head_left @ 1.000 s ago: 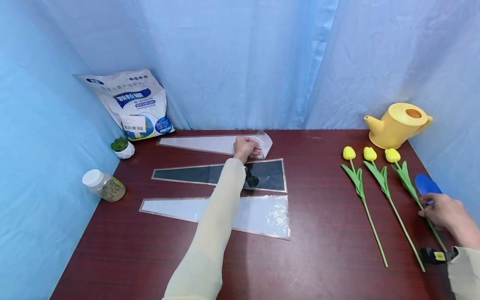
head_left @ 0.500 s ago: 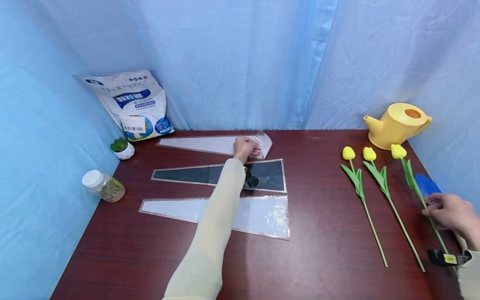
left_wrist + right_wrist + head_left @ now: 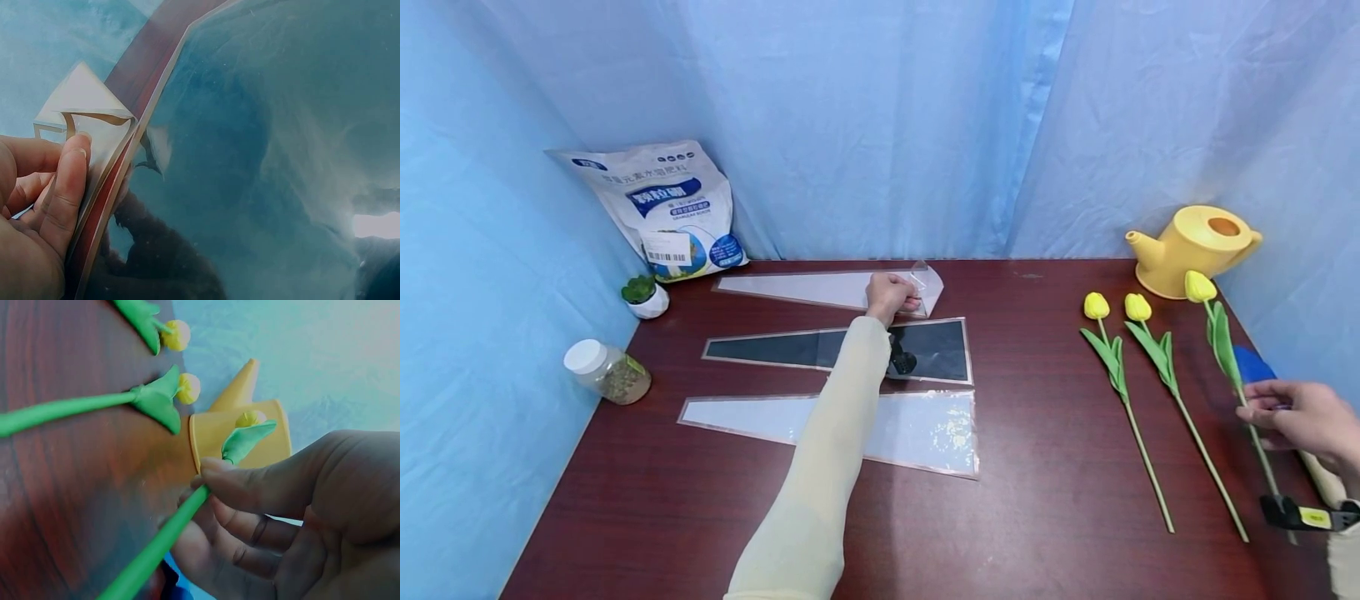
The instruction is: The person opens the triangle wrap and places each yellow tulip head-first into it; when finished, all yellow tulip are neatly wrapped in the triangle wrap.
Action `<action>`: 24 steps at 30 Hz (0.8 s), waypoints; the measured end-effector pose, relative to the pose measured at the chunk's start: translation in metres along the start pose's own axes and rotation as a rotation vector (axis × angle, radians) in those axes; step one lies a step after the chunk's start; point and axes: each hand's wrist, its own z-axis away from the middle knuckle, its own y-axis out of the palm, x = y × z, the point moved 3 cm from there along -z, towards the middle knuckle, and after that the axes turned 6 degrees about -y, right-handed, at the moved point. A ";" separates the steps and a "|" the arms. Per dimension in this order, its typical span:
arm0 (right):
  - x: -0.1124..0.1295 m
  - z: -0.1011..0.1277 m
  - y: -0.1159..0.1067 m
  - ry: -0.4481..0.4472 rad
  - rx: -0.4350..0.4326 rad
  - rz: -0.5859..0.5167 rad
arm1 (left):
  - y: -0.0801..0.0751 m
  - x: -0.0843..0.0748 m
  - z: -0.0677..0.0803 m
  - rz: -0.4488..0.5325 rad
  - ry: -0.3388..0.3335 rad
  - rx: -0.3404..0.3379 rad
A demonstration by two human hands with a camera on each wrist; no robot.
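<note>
At the back of the table, my left hand pinches the wide right end of a white tapered sheet in a clear sleeve. That end is bent up and folded, as the left wrist view also shows. My right hand holds an artificial yellow tulip by its green stem, between thumb and fingers. Its flower is tilted up, in front of the yellow watering can. Partly hidden behind this hand is a trowel with a blue blade and a pale handle.
Two more yellow tulips lie side by side on the table. Below my left arm are a black tapered sheet and another white one. A fertilizer bag, small potted plant and white-lidded jar stand left.
My right hand has taken hold of the rightmost tulip, raised it and shifted slightly right, uncovering the trowel's handle. The left hand stays put on the sheet.
</note>
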 end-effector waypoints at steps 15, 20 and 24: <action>0.018 -0.004 0.004 -0.122 0.036 -0.386 | 0.000 0.001 -0.004 -0.013 -0.033 0.005; 0.023 -0.006 0.008 -0.202 0.029 -0.538 | 0.000 0.000 -0.003 -0.014 -0.021 0.001; 0.030 -0.007 0.011 -0.261 0.044 -0.711 | 0.000 0.000 -0.003 -0.009 -0.015 0.002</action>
